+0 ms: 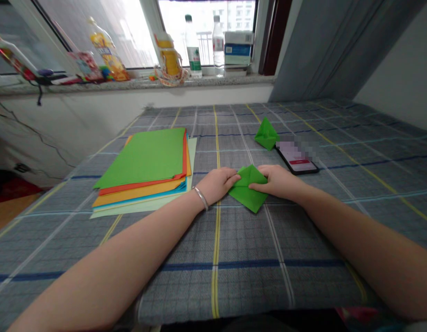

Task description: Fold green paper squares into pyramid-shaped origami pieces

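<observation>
A sheet of green folded paper point(252, 199), creased into a diamond shape, lies between my hands above the checked cloth. My left hand point(218, 181), with a silver bangle at the wrist, grips its left corner. My right hand point(279, 181) pinches the right side, the thumb lying across the front and the other fingers behind, mostly hidden. Farther back and a little to the right stands another green folded paper piece point(266, 134), pointed at the top. Its lower edge meets or nearly meets a phone point(296, 157) with a lit screen.
On the left lies a stack of coloured paper point(147, 154), green on top. Grey checked cloth point(248, 290) covers the surface. Along the windowsill point(137, 85) stand clear bottles point(218, 48), a yellow bottle point(171, 57), a juice bottle point(107, 50) and boxes point(238, 50). A grey curtain point(320, 46) hangs at right.
</observation>
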`<action>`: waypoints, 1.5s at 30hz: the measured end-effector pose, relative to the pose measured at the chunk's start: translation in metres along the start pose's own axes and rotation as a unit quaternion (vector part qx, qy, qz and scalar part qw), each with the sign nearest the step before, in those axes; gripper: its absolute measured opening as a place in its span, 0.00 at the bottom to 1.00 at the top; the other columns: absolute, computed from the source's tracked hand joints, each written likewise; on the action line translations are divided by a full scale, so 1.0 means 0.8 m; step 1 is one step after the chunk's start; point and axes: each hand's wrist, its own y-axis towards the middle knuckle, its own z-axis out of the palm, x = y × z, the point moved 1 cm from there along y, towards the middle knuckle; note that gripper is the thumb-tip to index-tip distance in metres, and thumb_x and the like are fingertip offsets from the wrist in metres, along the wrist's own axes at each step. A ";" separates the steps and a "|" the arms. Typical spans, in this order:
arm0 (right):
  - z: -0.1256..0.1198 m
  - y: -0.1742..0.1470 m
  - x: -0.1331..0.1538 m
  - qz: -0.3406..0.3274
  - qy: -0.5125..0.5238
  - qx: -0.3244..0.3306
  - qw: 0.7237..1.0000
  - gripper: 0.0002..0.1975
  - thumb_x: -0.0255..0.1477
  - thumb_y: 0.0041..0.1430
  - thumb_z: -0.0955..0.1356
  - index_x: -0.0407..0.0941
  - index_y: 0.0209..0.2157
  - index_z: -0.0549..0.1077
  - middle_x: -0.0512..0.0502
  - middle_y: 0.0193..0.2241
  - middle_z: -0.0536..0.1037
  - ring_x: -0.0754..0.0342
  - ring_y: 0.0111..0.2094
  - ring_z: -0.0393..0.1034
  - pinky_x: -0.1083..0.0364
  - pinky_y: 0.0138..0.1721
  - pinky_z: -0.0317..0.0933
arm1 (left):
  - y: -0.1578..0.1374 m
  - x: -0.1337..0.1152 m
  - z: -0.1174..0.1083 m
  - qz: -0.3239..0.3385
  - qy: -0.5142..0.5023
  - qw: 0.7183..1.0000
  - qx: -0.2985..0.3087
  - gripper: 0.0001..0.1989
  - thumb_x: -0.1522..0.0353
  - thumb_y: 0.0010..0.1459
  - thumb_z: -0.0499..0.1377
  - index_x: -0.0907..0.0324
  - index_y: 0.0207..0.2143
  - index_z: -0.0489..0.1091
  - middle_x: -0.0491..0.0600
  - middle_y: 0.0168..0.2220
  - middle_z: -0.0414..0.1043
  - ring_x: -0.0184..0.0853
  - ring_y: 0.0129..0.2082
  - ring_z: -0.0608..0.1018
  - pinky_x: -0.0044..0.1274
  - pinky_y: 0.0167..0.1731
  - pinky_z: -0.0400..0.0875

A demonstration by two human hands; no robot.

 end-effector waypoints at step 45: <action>0.014 0.012 0.008 0.137 -0.184 -0.054 0.972 0.12 0.37 0.65 0.62 0.44 0.40 0.71 0.39 0.38 0.79 0.46 0.38 0.72 0.53 0.33 0.56 | -0.004 -0.011 -0.004 -0.121 0.155 0.980 0.010 0.09 0.68 0.64 0.54 0.63 0.37 0.72 0.53 0.36 0.74 0.37 0.37 0.76 0.25 0.39 0.69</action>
